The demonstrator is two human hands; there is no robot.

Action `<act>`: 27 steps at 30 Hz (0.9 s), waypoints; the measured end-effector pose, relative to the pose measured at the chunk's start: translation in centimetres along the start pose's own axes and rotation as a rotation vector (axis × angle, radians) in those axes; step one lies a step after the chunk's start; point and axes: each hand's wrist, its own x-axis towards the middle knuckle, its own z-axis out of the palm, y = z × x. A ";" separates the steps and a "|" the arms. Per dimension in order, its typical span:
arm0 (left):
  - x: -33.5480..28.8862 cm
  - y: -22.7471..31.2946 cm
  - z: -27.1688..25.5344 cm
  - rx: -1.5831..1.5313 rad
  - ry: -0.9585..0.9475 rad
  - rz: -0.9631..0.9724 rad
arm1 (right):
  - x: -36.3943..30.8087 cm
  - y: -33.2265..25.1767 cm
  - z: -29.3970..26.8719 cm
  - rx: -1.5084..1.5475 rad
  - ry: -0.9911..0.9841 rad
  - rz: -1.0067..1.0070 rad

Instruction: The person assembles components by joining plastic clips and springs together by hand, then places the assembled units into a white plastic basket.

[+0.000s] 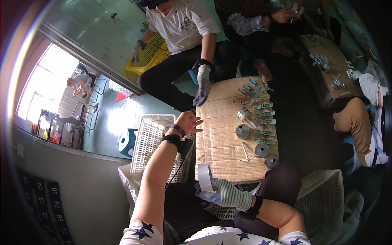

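My bare left hand (188, 123) is stretched out over the left edge of a cardboard-topped table (218, 143), fingers apart and holding nothing visible. My right hand (232, 195), in a striped knit glove, grips a pale ring that looks like a roll of tape (205, 178) by the table's near edge. Several clips (264, 121), greenish and bluish, lie in a curved row along the right side. Beside them are a shiny metal part with a stem (246, 116), a grey metal disc (242, 131), two more discs (261, 150) at the near right, and a thin T-shaped metal tool (246, 152).
A white basket (152, 126) stands left of the table, another white basket (326, 196) to the right. Across the table sits a person (179, 32) with a gloved hand (202, 85) near its far left corner and a yellow basket (157, 51) beside. Other people work around a second table (322, 45).
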 end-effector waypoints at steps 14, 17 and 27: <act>1.3 -0.7 -0.9 -0.097 0.044 -0.043 | 0.2 0.8 0.0 -0.044 0.015 -0.043; 1.4 -0.7 -1.3 -0.141 0.034 -0.048 | 0.3 0.9 0.0 -0.040 0.016 -0.031; -3.7 -2.7 -3.4 0.092 -0.034 0.125 | 1.0 1.6 1.0 -0.050 0.141 -0.017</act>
